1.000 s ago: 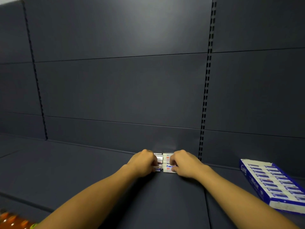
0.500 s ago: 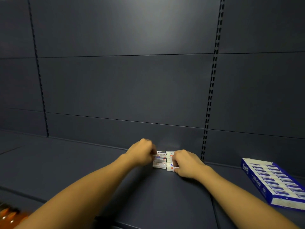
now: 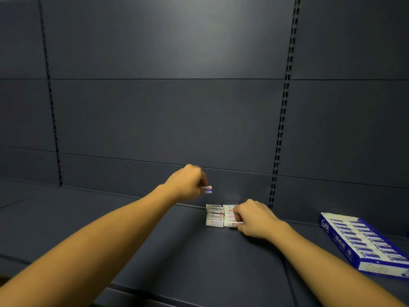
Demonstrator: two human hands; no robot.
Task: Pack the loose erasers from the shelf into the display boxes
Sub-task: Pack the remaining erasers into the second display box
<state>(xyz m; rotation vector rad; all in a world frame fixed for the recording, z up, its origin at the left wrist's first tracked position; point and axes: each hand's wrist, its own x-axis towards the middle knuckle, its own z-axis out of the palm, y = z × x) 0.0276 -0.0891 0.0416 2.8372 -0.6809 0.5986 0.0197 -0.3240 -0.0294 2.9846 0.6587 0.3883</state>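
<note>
Left hand [image 3: 188,182] pinches one eraser [image 3: 207,189] by its end; right hand [image 3: 254,220] pinches another in the stack [image 3: 215,216] beside it. Likely light, stiff, slick-wrapped: grip short ends.

- My left hand [image 3: 188,182] pinches one eraser [image 3: 207,189] above the shelf [image 3: 155,240];
- my right hand [image 3: 254,220] grips the loose erasers [image 3: 214,216] against the back panel;
- the blue display box [image 3: 363,242], filled with erasers, lies well apart to the right.
</note>
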